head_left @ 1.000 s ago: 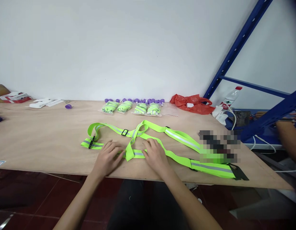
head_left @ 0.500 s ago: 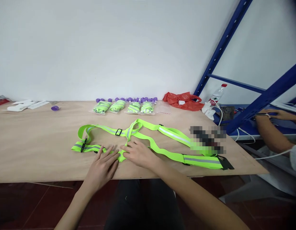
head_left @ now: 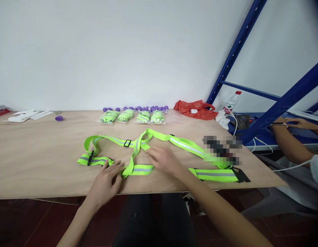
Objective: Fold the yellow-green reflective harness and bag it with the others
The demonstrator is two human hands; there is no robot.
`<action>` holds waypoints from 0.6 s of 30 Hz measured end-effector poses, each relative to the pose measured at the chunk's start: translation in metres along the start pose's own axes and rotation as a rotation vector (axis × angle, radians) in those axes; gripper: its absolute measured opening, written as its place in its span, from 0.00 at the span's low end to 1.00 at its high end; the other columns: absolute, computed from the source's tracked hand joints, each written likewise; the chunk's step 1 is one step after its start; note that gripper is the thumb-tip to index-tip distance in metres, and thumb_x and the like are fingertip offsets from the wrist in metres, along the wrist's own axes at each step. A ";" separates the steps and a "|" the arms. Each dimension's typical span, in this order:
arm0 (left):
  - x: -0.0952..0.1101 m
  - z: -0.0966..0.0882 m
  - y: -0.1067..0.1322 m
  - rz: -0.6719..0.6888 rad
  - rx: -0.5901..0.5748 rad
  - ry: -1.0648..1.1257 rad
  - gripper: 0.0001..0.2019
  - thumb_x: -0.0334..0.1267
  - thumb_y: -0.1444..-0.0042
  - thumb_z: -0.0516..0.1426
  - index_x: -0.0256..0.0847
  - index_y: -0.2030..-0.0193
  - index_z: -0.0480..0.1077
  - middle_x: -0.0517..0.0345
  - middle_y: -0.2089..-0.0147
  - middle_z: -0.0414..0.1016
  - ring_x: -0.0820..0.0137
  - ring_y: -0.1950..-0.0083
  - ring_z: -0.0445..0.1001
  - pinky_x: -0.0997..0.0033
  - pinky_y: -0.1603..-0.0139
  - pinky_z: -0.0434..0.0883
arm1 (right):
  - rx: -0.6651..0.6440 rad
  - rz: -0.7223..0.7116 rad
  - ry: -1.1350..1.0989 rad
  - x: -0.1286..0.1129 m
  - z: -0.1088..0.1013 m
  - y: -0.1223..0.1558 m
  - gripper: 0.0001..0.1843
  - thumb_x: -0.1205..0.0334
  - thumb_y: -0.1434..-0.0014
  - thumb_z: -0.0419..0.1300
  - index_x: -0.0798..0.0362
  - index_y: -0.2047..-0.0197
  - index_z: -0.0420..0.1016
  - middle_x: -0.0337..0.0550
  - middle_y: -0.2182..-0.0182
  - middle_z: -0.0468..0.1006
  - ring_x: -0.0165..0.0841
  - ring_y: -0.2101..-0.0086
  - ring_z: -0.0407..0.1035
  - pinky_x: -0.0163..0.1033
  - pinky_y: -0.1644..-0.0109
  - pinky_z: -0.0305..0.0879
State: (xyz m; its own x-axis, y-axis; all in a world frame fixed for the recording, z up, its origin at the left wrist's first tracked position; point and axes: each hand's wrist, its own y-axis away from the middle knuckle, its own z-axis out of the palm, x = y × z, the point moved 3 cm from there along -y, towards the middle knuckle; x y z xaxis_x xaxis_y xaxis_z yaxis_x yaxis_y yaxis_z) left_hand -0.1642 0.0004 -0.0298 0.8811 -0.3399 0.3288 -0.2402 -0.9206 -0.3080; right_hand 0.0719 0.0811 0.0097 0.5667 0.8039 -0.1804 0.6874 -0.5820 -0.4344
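A neon-green reflective strap harness (head_left: pixel 184 145) with grey stripes and black buckles lies spread on the plywood table (head_left: pixel 40 154). My left hand (head_left: pixel 107 178) rests flat on the table with fingers apart, its fingertips touching the strap near its lower fold. My right hand (head_left: pixel 164 160) hovers just over the strap's middle with fingers stretched out, slightly blurred, holding nothing.
Several bagged green straps (head_left: pixel 133 116) and purple caps (head_left: pixel 138 108) line the back edge. A red plastic bag (head_left: pixel 195 109), a water bottle (head_left: pixel 231 102) and a blue rack (head_left: pixel 277 106) stand right. Another person's arm (head_left: pixel 290 140) reaches in at right. White papers (head_left: pixel 27 115) lie far left.
My right hand has lifted off the strap fold and moved right, over the strap's middle. My left hand stayed near the fold. The lower strap section now lies flatter.
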 end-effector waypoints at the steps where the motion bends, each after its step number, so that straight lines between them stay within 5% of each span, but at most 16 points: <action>1: 0.001 -0.007 -0.005 -0.032 0.024 0.011 0.16 0.39 0.38 0.48 0.46 0.53 0.75 0.53 0.49 0.81 0.57 0.45 0.77 0.44 0.30 0.54 | 0.021 0.078 -0.014 0.013 -0.012 0.004 0.10 0.65 0.33 0.52 0.52 0.57 0.75 0.45 0.60 0.79 0.35 0.58 0.71 0.39 0.53 0.63; 4: 0.009 -0.024 -0.032 -0.145 0.125 0.028 0.15 0.46 0.36 0.47 0.46 0.61 0.73 0.55 0.59 0.82 0.60 0.58 0.79 0.52 0.36 0.63 | 0.049 0.341 0.021 0.056 -0.052 0.022 0.11 0.60 0.34 0.53 0.52 0.57 0.76 0.46 0.58 0.79 0.37 0.58 0.72 0.40 0.53 0.64; 7: 0.021 -0.023 -0.078 -0.225 0.060 0.006 0.18 0.52 0.39 0.51 0.44 0.50 0.70 0.50 0.52 0.79 0.57 0.56 0.78 0.60 0.51 0.71 | -0.038 0.556 0.092 0.092 -0.088 0.051 0.13 0.57 0.36 0.54 0.51 0.54 0.76 0.47 0.54 0.79 0.39 0.55 0.73 0.40 0.53 0.65; 10: 0.033 -0.004 -0.128 -0.159 -0.079 -0.132 0.24 0.51 0.41 0.54 0.41 0.42 0.65 0.41 0.42 0.72 0.51 0.47 0.74 0.60 0.52 0.70 | -0.097 0.756 0.182 0.119 -0.116 0.093 0.18 0.52 0.37 0.53 0.51 0.51 0.76 0.49 0.51 0.79 0.41 0.55 0.74 0.40 0.55 0.65; 13: 0.033 0.021 -0.166 -0.193 -0.230 -0.232 0.28 0.54 0.44 0.57 0.38 0.43 0.66 0.35 0.45 0.74 0.46 0.48 0.74 0.55 0.53 0.70 | -0.193 0.892 0.274 0.135 -0.130 0.139 0.20 0.49 0.38 0.55 0.52 0.51 0.76 0.52 0.54 0.80 0.45 0.56 0.75 0.42 0.56 0.65; 18: 0.023 0.044 -0.194 -0.249 -0.337 -0.272 0.17 0.38 0.47 0.57 0.37 0.51 0.71 0.35 0.51 0.77 0.50 0.51 0.76 0.60 0.55 0.70 | -0.309 1.014 0.254 0.132 -0.126 0.197 0.21 0.47 0.42 0.58 0.50 0.51 0.76 0.50 0.57 0.82 0.45 0.58 0.76 0.41 0.58 0.65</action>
State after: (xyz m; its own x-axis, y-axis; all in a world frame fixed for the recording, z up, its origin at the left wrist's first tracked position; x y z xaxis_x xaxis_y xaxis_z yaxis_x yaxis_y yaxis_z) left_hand -0.0796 0.1794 -0.0016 0.9920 -0.0809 0.0973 -0.0879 -0.9937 0.0702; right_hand 0.3392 0.0572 0.0113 0.9873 -0.0957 -0.1266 -0.0886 -0.9942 0.0608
